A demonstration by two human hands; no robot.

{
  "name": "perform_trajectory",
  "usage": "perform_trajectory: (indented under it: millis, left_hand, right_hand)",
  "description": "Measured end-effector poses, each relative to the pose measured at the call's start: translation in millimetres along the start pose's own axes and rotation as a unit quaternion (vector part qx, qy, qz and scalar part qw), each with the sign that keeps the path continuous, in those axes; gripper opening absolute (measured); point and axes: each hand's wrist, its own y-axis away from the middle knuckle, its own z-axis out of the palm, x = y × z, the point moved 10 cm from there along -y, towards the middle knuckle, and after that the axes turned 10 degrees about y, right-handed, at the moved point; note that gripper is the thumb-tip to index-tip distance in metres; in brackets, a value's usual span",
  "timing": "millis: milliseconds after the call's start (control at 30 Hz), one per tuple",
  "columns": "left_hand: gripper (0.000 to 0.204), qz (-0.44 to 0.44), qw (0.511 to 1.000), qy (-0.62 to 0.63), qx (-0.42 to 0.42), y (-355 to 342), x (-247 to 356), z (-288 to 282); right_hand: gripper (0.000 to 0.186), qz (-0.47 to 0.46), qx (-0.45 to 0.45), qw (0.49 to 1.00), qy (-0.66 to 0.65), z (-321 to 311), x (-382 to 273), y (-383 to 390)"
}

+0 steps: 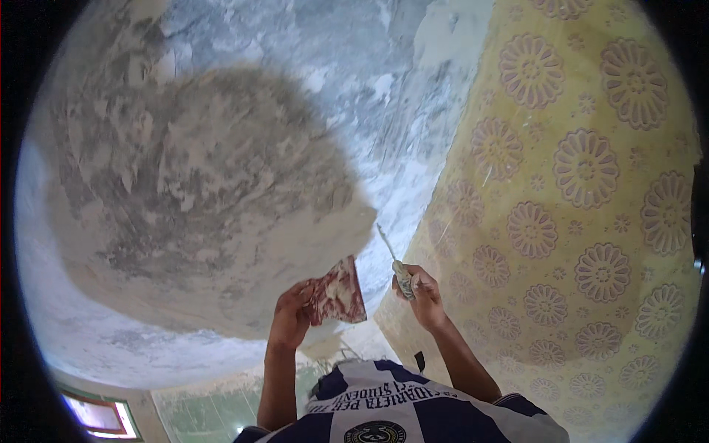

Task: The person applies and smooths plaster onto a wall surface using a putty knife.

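My left hand (290,314) is closed on the narrow end of a reddish-brown flat spreader (340,293), which widens toward the right and is smeared with white putty. In my right hand (425,299) is a putty knife (403,279), gripped by its putty-crusted handle. Its thin blade points up and to the left, seen nearly edge-on. Both tools are held up in front of a rough wall (221,162) patched in grey and white. Whether the blade touches that wall I cannot tell. A small gap separates the two tools.
On the right runs a yellowish surface (587,170) with purple flower patterns, meeting the patched wall along a slanting edge. A large shadow darkens the wall at left. At the lower left are a red-framed window (96,413) and a green panel (214,417).
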Motion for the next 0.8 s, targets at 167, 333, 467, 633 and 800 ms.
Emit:
perform_trajectory:
  millis: [167, 333, 467, 633, 800]
  left_hand:
    - [0.036, -0.071, 0.994, 0.028, -0.082, -2.1, 6.2, 20.5]
    - [0.037, -0.076, 0.990, 0.081, -0.089, 7.6, 10.5, 21.3]
    - [0.030, -0.049, 0.994, 0.094, -0.020, 15.7, 22.9, 4.7]
    - [0.024, 0.047, 0.999, 0.015, 0.013, 33.2, 49.4, -8.7]
    - [0.020, 0.142, 0.987, -0.028, 0.069, 48.9, 53.7, -12.5]
  right_hand:
    - [0.028, -0.086, -0.052, 0.982, 0.162, 15.6, -11.9, 13.1]
    - [0.037, -0.092, -0.071, 0.968, 0.224, 14.9, -8.9, 24.1]
    - [0.036, -0.110, -0.071, 0.929, 0.346, -7.0, -10.8, 40.1]
    - [0.028, -0.003, 0.014, 0.973, 0.229, -29.1, 1.7, 64.2]
    - [0.051, 0.180, 0.018, 0.978, 0.104, 0.5, 1.3, 92.1]
